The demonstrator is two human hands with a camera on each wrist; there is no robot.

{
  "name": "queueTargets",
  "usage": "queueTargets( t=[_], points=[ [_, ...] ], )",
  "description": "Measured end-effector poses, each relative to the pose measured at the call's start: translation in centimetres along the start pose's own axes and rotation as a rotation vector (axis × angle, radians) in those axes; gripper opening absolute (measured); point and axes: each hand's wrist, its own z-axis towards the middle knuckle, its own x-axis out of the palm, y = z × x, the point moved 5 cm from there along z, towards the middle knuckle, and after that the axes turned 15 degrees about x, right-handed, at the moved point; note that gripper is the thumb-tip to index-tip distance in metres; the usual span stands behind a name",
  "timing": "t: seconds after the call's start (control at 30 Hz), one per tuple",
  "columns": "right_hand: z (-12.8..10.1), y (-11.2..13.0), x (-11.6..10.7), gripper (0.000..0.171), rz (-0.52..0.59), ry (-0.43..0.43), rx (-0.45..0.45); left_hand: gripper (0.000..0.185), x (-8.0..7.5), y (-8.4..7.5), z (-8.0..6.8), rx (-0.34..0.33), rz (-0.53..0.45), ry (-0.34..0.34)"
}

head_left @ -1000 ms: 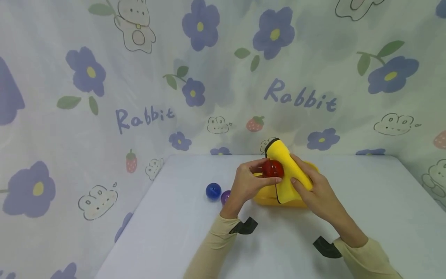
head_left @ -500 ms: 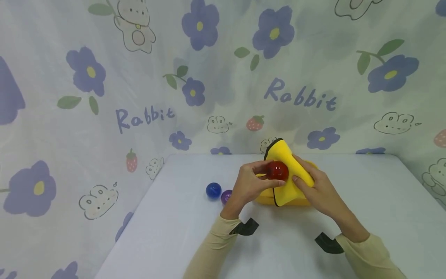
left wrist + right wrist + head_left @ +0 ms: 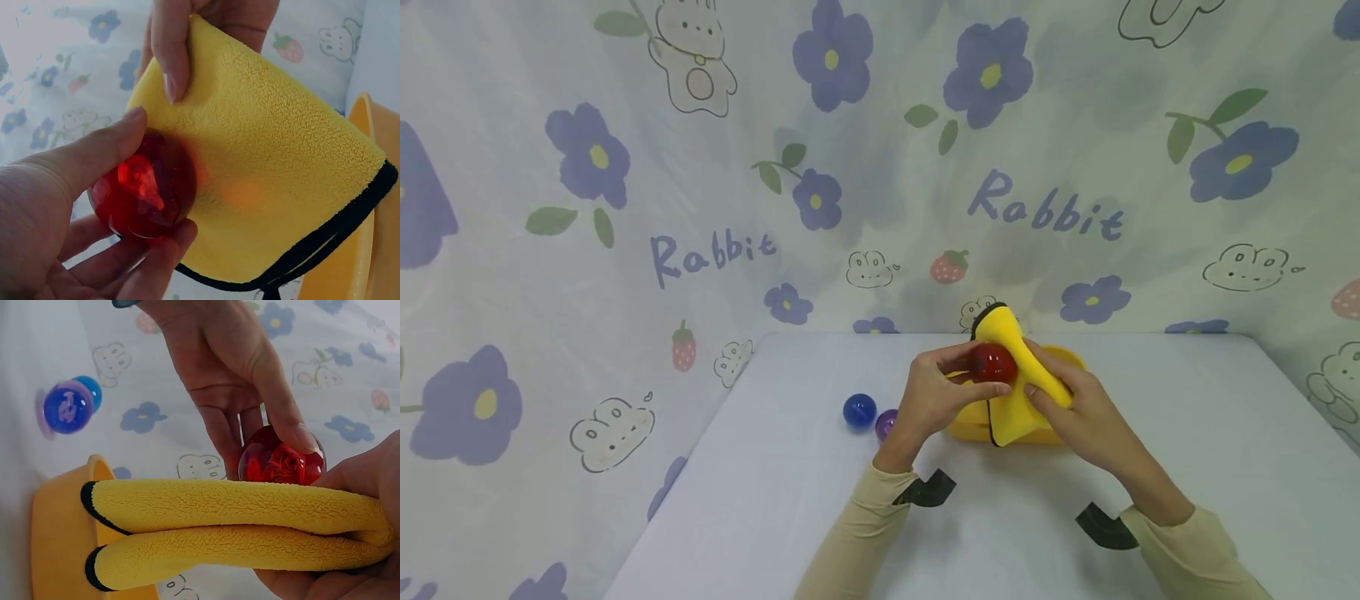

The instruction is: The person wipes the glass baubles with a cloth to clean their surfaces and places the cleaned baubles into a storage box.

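We hold a glossy, see-through red ball (image 3: 992,363) with a rose-like shape inside it in our left hand (image 3: 934,398), thumb on top and fingers curled beneath, above the pale table (image 3: 775,500). Our right hand (image 3: 1078,410) grips a folded yellow microfibre cloth with black edging (image 3: 1018,392), its fingers clenched round the fold, and presses it against the right side of the ball. Since a second ago the cloth has swung: its far end has narrowed and it now lies closer round the ball, which has barely shifted. We judge that the wiping stroke is under way and the ball's surface is being worked. Just under the cloth sits a yellow plastic bowl (image 3: 970,425). To the left on the table rest a blue ball (image 3: 859,410) and, touching our left wrist, a purple ball (image 3: 885,423).
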Motion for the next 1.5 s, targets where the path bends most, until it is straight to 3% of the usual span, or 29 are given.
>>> queueTargets(
  t=[0.3, 0.77, 1.03, 1.5],
  points=[
    [-0.5, 0.7, 0.2, 0.062, -0.133, -0.039, -0.078, 0.058, -0.3, -0.2, 0.0, -0.010, 0.061, 0.022],
    [-0.8, 1.1, -0.1, 0.060, -0.107, -0.081, -0.097, 0.058, 0.2, -0.6, -0.3, 0.006, 0.036, 0.083],
    [-0.4, 0.3, -0.1, 0.058, -0.035, -0.032, -0.063, 0.056, 0.3, -0.7, -0.5, 0.021, 0.061, 0.091],
    [-0.1, -0.2, 0.5, 0.058, 0.048, 0.004, -0.049, 0.045, 0.0, -0.8, -0.2, 0.114, -0.045, 0.029]
  ],
)
